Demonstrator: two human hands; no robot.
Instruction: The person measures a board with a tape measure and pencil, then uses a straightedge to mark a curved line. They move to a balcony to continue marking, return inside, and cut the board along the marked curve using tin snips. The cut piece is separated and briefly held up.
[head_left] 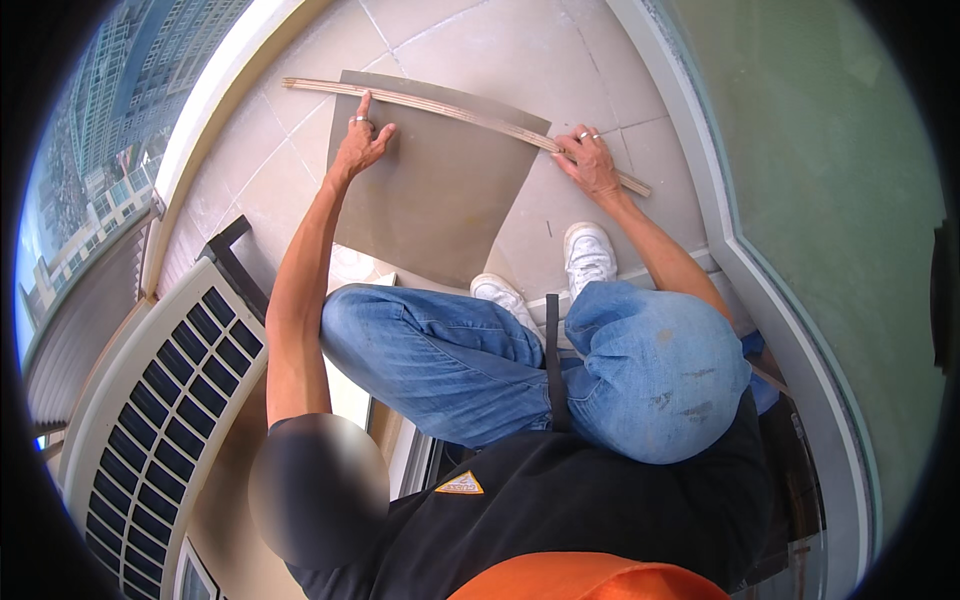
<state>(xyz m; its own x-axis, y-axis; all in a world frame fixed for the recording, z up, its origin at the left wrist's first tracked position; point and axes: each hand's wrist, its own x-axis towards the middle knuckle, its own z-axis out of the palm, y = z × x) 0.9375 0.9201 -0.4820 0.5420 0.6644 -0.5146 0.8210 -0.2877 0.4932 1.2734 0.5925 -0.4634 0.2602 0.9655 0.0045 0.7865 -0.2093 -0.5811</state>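
A long, thin wooden strip (pixel 450 109) lies across the far part of a grey-brown rectangular sheet (pixel 430 185) on the tiled floor. Both ends of the strip reach past the sheet's edges. My left hand (pixel 362 148) rests its outstretched index finger on the strip, left of its middle; the thumb points away to the side and the other fingers are curled. Toward the strip's right end, my right hand (pixel 590 162) has its thumb and bent fingers closed on the wood. Part of the strip is hidden under that hand.
Pale floor tiles (pixel 470 40) surround the sheet. My white shoes (pixel 588 255) stand close to its near right corner. At left is an outdoor unit with a dark grille (pixel 165 430). A curved-looking grey frame with green glass (pixel 820 200) runs along the right.
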